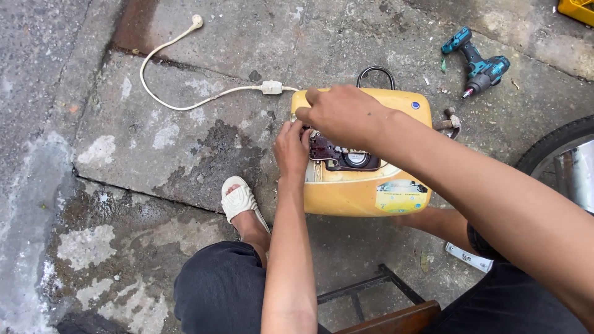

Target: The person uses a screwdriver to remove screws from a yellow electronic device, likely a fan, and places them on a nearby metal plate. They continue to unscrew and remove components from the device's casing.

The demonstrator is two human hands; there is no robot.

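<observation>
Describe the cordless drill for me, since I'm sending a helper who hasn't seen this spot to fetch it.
Start at the yellow machine casing that both hands, left hand and right hand, are working on. Look beyond it on the concrete ground, toward the top right. The cordless drill lies there on its side, the only teal and black tool, unlike the white cable on the other side.

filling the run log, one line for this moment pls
left hand on yellow casing edge | right hand over its top | cordless drill lying apart
</observation>
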